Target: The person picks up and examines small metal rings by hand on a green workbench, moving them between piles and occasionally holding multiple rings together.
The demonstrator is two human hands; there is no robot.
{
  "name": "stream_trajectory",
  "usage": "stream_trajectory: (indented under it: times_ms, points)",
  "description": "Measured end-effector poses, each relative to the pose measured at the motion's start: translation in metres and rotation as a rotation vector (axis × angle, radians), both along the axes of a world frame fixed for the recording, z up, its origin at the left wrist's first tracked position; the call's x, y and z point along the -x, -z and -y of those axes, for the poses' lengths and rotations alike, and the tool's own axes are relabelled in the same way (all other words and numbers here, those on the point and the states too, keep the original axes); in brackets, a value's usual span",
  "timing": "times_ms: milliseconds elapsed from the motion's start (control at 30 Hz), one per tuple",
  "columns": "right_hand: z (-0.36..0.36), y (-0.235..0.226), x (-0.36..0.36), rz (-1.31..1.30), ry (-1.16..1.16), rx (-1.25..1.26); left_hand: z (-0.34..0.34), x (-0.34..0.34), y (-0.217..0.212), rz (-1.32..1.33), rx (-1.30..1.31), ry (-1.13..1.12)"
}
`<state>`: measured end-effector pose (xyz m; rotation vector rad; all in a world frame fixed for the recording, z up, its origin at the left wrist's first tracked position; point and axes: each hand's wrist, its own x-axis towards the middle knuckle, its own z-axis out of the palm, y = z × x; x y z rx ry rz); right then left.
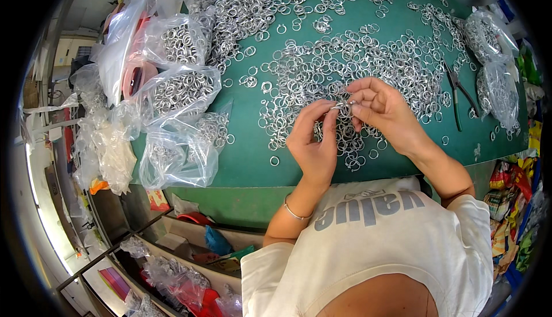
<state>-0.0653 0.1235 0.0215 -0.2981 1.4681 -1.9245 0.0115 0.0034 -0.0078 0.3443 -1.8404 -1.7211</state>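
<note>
Above a heap of small silver-coloured metal rings [402, 69], my two hands meet at one of the rings [343, 104]. My left hand [314, 138] pinches it between thumb and forefinger. My right hand [384, 111] grips its other side with the fingertips, the remaining fingers curled. The fingers partly cover this ring, so its exact shape is hard to make out. More loose rings lie right under and around both hands on the green tabletop [247, 150].
Green-handled pliers [458, 94] lie to the right. Clear plastic bags of rings [183, 92] stand along the left side, with another bag [499, 87] at the right edge. A second dense pile of rings [244, 12] sits at the far left. An open drawer [190, 233] is below the table.
</note>
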Motion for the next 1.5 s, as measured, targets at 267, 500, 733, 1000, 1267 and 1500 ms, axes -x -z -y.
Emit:
stream_trajectory:
  times_ms: [267, 500, 733, 1000, 1267, 1500]
  points:
    - [-0.002, 0.003, 0.004, 0.059, 0.041, 0.003, 0.007, 0.003, -0.008, 0.026, -0.201, 0.194]
    - [-0.001, 0.003, -0.004, -0.164, 0.127, -0.063, 0.001, -0.006, -0.004, 0.014, 0.176, 0.045]
    - [0.003, 0.006, -0.008, -0.333, 0.215, -0.058, -0.001, -0.003, -0.003, 0.031, -0.176, 0.165]
    - [0.001, 0.006, -0.004, -0.682, 0.216, -0.189, 0.004, 0.000, -0.007, 0.177, -0.364, 0.299]
    - [0.004, 0.006, -0.005, -0.807, 0.282, -0.197, 0.000, 0.000, 0.000, 0.012, -0.174, 0.158]
    - [0.006, 0.001, -0.001, -0.736, 0.247, -0.219, 0.007, 0.001, -0.003, -0.078, 0.206, 0.078]
